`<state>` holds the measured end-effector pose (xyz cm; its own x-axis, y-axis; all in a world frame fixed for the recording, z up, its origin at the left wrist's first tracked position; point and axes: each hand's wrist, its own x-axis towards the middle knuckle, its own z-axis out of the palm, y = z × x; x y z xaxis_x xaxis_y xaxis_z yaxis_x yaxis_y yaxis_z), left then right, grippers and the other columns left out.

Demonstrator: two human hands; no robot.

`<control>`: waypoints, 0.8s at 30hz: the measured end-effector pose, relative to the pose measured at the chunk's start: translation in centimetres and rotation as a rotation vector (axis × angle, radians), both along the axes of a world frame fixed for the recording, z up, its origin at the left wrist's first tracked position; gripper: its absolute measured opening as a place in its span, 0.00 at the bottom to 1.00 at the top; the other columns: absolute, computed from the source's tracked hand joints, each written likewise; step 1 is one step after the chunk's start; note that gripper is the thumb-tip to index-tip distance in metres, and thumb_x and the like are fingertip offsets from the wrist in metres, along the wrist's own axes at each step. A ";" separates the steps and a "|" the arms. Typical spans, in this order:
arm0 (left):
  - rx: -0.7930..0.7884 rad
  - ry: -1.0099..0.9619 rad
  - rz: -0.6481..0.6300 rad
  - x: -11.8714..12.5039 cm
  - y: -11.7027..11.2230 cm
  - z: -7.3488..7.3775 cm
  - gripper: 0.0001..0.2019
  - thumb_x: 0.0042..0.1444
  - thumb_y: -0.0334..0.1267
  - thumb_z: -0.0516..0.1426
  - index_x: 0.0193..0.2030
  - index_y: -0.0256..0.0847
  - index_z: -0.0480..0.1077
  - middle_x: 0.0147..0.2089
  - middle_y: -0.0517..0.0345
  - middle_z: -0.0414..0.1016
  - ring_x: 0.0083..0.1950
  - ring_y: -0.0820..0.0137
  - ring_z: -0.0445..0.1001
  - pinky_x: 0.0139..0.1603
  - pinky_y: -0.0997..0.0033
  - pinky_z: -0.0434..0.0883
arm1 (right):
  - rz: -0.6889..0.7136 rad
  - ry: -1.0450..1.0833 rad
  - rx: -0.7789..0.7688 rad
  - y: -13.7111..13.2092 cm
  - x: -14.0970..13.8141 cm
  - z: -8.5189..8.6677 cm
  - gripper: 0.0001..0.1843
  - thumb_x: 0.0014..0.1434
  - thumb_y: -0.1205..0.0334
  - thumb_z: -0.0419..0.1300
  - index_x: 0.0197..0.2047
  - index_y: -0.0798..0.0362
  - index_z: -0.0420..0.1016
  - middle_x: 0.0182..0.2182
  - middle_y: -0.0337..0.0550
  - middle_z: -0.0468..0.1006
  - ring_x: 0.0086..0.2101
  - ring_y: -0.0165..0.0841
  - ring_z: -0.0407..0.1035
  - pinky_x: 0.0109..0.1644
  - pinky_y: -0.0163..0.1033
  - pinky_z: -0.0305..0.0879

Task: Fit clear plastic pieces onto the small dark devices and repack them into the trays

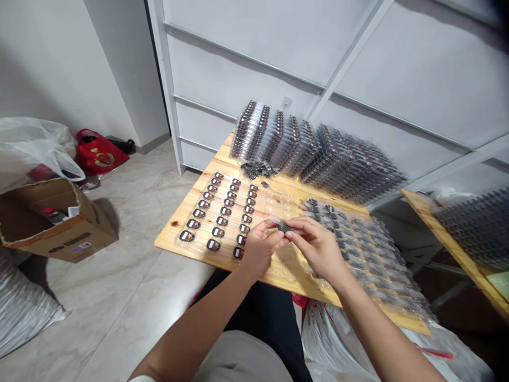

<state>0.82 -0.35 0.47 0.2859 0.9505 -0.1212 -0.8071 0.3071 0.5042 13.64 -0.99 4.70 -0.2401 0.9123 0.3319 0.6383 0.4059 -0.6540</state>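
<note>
Above the middle of the wooden table point(204, 185), both hands meet around a small dark part point(283, 226) with a pale translucent piece at its upper left. My left hand point(260, 241) pinches it from the left; my right hand point(316, 241) grips its other side with thumb and fingers. Beneath them lies a clear plastic tray point(284, 265). Left of the hands stand rows of small black oval items point(213, 244) with orange and white faces. On the right, clear trays point(369, 249) hold many dark parts with translucent pieces. The fingers partly cover the held part.
Tall stacks of filled clear trays point(350, 164) line the table's back edge, beside a loose pile of small black parts point(257, 170). A cardboard box point(79, 233) and a red bag point(99, 154) are on the floor at left. Another table point(441, 223) with trays stands at right.
</note>
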 end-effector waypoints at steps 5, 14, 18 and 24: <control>0.022 0.013 -0.022 0.0 0.0 -0.1 0.15 0.41 0.33 0.63 0.36 0.33 0.66 0.36 0.54 0.70 0.37 0.71 0.71 0.44 0.66 0.70 | 0.014 -0.016 -0.005 0.0 0.1 0.4 0.10 0.58 0.61 0.56 0.42 0.56 0.72 0.39 0.46 0.70 0.38 0.30 0.68 0.38 0.33 0.69; 0.044 0.004 -0.075 -0.1 -0.2 -0.3 0.14 0.42 0.33 0.63 0.38 0.34 0.68 0.38 0.54 0.72 0.37 0.73 0.72 0.43 0.72 0.70 | -0.015 -0.091 -0.059 -0.1 0.5 0.9 0.11 0.55 0.61 0.57 0.40 0.56 0.73 0.39 0.47 0.72 0.39 0.32 0.68 0.40 0.35 0.66; 0.000 0.032 -0.083 -0.1 -0.4 -0.3 0.16 0.40 0.33 0.64 0.37 0.34 0.67 0.36 0.55 0.72 0.36 0.75 0.72 0.42 0.75 0.69 | 0.000 -0.150 -0.032 0.0 0.4 1.3 0.09 0.55 0.65 0.56 0.40 0.56 0.73 0.38 0.47 0.73 0.38 0.33 0.68 0.41 0.36 0.65; -0.021 0.072 -0.091 0.2 -0.4 -0.2 0.16 0.40 0.32 0.64 0.37 0.34 0.67 0.34 0.56 0.72 0.34 0.76 0.72 0.40 0.76 0.69 | 0.053 -0.306 -0.149 0.8 1.0 2.7 0.09 0.52 0.67 0.59 0.39 0.57 0.73 0.36 0.44 0.73 0.34 0.30 0.68 0.39 0.34 0.64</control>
